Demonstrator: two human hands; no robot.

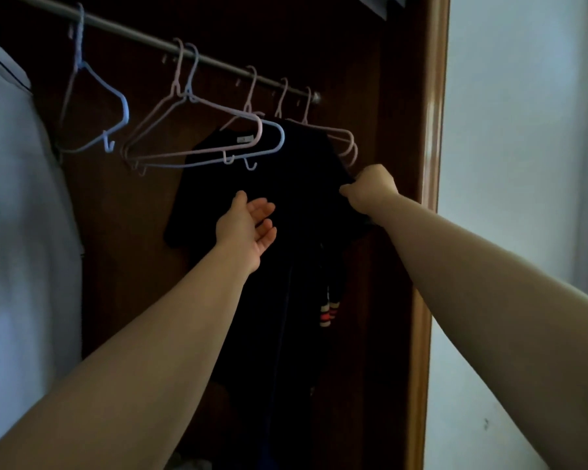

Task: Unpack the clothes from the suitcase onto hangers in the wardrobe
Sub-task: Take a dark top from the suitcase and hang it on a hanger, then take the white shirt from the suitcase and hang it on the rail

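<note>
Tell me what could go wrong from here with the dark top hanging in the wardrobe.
1. The right hand pinches the dark top at its shoulder edge. A hard sideways tug might pull it down.
2. The empty hangers overlap the top's collar, and their small lower hooks could snag the fabric.
3. The left hand is open and grips nothing, so a slipping top would probably fall.

The neck label (245,140) on the dark garment (299,195) is unreadable.
</note>
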